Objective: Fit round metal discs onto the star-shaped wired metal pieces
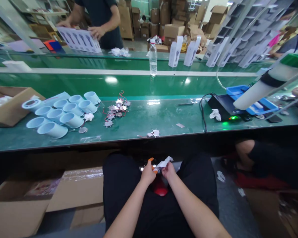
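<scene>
My left hand (148, 173) is closed around a tool with orange handles, which looks like a pair of scissors (151, 159). Its working end points right and is partly hidden. Just beside it, my right hand (169, 171) pinches a crumpled white piece of tissue or thin wrap (164, 162), which touches or nearly touches the tool. Both hands are low over my lap, below the bench edge. A red rounded object (160, 189) shows between my forearms. On the bench ahead lies a small metal disc part with prongs (156, 133).
Several light-blue cups (53, 130) stand at left beside a cardboard box (17, 105). A pile of wired metal parts (118, 107) lies mid-bench. A water bottle (153, 58), a black device (223, 107) and a blue tray (265, 104) are farther off. A co-worker (100, 23) handles white boxes opposite.
</scene>
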`<state>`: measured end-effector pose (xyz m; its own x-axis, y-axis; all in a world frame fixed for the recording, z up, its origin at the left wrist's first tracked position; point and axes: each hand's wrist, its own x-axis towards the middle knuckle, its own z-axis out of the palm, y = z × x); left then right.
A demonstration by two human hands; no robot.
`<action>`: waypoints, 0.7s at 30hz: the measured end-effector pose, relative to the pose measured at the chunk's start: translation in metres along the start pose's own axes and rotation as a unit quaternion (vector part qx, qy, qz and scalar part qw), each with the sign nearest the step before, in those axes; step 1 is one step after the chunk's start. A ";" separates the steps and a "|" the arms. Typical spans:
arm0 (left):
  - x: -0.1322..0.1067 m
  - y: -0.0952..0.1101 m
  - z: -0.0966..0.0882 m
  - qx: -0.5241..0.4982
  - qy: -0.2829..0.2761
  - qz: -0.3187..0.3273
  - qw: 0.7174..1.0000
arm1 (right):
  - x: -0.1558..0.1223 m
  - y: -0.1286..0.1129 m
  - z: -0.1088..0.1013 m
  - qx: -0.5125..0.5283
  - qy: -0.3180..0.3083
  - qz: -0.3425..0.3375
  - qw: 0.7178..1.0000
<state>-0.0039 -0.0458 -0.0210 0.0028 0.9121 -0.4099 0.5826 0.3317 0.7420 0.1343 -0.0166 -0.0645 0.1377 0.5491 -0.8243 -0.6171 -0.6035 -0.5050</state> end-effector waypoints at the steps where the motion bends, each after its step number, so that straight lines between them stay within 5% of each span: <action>1: 0.002 -0.002 0.002 -0.001 -0.012 0.000 1.000 | 0.004 0.000 0.001 0.008 0.014 0.006 1.000; 6: 0.007 -0.013 0.011 -0.008 -0.033 0.003 0.999 | 0.011 0.003 0.003 0.044 0.067 0.031 0.996; 21: 0.025 -0.010 0.006 -0.127 0.064 -0.019 0.990 | 0.014 0.028 -0.006 -0.100 0.111 0.066 0.987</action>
<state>-0.0053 -0.0274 -0.0420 -0.1276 0.9156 -0.3812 0.3580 0.4010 0.8432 0.1230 -0.0294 -0.0915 0.2456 0.3312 -0.9110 -0.4787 -0.7758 -0.4111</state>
